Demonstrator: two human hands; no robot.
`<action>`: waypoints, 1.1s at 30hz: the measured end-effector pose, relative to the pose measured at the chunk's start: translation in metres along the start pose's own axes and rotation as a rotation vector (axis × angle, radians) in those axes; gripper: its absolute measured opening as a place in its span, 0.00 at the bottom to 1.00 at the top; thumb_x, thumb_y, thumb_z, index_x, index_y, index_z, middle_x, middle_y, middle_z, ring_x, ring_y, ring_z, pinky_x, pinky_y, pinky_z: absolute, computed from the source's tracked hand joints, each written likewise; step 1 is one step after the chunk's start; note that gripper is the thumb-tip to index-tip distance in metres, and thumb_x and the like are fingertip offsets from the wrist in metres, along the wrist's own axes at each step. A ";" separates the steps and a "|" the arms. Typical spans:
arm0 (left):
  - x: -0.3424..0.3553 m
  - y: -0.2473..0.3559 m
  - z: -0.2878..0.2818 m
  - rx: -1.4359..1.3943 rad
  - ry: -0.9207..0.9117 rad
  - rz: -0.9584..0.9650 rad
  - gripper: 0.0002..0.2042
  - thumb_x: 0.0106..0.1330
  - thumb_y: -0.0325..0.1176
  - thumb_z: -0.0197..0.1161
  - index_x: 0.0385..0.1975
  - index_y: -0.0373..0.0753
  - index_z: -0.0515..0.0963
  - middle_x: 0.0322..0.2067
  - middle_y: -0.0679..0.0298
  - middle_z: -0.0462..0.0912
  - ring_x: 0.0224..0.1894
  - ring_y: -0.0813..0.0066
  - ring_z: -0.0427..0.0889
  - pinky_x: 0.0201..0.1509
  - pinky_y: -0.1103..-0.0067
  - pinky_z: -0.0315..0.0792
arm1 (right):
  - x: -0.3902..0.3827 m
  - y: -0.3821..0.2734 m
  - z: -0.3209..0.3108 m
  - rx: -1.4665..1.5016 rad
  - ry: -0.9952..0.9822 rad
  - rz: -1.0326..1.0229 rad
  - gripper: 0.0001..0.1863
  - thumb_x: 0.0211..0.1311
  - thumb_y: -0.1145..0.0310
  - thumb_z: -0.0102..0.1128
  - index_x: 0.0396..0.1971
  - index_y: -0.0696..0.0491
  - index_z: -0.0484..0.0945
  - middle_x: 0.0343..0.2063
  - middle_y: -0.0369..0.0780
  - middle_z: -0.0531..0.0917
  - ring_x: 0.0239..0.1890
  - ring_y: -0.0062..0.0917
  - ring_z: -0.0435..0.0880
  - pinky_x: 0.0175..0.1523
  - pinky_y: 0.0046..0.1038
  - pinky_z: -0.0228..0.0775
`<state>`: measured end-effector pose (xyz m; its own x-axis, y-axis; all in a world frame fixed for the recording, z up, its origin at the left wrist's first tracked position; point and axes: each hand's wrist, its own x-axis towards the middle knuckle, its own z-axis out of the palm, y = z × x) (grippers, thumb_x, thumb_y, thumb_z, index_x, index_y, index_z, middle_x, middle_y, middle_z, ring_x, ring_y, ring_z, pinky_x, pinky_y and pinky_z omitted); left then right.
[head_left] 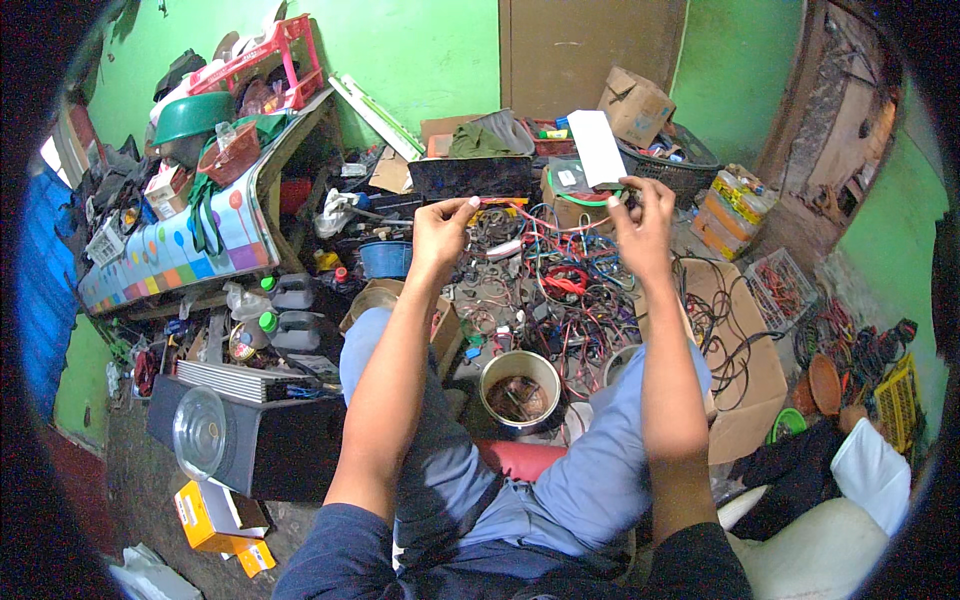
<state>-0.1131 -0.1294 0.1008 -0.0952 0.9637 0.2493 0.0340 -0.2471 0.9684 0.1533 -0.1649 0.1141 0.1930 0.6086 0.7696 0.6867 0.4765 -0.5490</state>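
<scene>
My left hand (445, 235) is raised in front of me, its thumb and finger pinched on the end of a thin reddish wire (560, 225). The wire sags in a shallow curve toward my right hand (643, 228), held at about the same height. There the thumb and curled fingers close around its other end, though the exact contact is small and hard to see. Beneath the hands lies a tangle of red, blue and black cables (570, 285) on the floor. Between my knees stands a round, pale tub (520, 372) with brownish scraps in its bottom.
An open cardboard box (755, 385) with black cables is by my right leg. A black speaker box (270, 440) stands left, near grey jugs (293, 331). A blue basin (386, 260) and a cluttered table (180, 255) lie beyond. A yellow crate (897, 402) sits far right.
</scene>
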 end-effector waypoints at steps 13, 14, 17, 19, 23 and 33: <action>-0.010 0.013 0.010 0.028 0.070 -0.035 0.13 0.57 0.34 0.64 0.32 0.27 0.80 0.25 0.62 0.82 0.24 0.82 0.74 0.30 0.82 0.68 | -0.058 -0.067 0.052 0.393 -0.225 -0.231 0.08 0.54 0.80 0.52 0.34 0.57 0.76 0.26 0.44 0.80 0.25 0.31 0.82 0.31 0.29 0.73; -0.008 0.010 0.010 0.038 0.081 -0.023 0.13 0.57 0.34 0.64 0.31 0.27 0.80 0.25 0.62 0.82 0.25 0.82 0.74 0.30 0.82 0.68 | -0.063 -0.068 0.056 0.455 -0.294 -0.161 0.06 0.57 0.77 0.52 0.34 0.58 0.76 0.22 0.43 0.81 0.25 0.30 0.83 0.31 0.29 0.73; -0.004 0.002 0.010 -0.012 0.089 -0.022 0.13 0.57 0.34 0.64 0.31 0.27 0.81 0.25 0.62 0.81 0.25 0.82 0.74 0.31 0.83 0.68 | -0.069 -0.070 0.066 0.513 -0.540 0.220 0.07 0.58 0.72 0.54 0.32 0.59 0.77 0.21 0.45 0.81 0.25 0.33 0.83 0.33 0.31 0.73; -0.004 0.001 0.010 -0.041 0.096 -0.045 0.12 0.57 0.34 0.64 0.30 0.28 0.81 0.24 0.63 0.81 0.25 0.82 0.73 0.31 0.83 0.68 | -0.069 -0.048 0.078 0.194 -0.587 0.140 0.14 0.60 0.63 0.55 0.28 0.60 0.78 0.20 0.46 0.81 0.24 0.31 0.82 0.32 0.32 0.72; -0.005 -0.002 0.015 -0.127 0.076 -0.039 0.11 0.57 0.34 0.64 0.26 0.29 0.81 0.18 0.69 0.76 0.19 0.85 0.67 0.22 0.84 0.61 | -0.063 -0.037 0.080 0.121 -0.899 0.322 0.18 0.63 0.59 0.52 0.30 0.61 0.80 0.25 0.40 0.83 0.25 0.22 0.81 0.33 0.26 0.72; -0.008 -0.005 0.016 0.034 0.043 0.030 0.14 0.59 0.38 0.62 0.29 0.30 0.81 0.20 0.69 0.76 0.21 0.85 0.67 0.24 0.84 0.61 | -0.036 -0.042 0.045 1.038 -1.098 0.963 0.09 0.63 0.66 0.50 0.28 0.57 0.72 0.10 0.24 0.57 0.11 0.10 0.55 0.16 0.15 0.58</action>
<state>-0.0966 -0.1339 0.0939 -0.1364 0.9504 0.2794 0.0713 -0.2719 0.9597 0.0855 -0.1782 0.0949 -0.5854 0.7794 -0.2231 -0.1354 -0.3653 -0.9210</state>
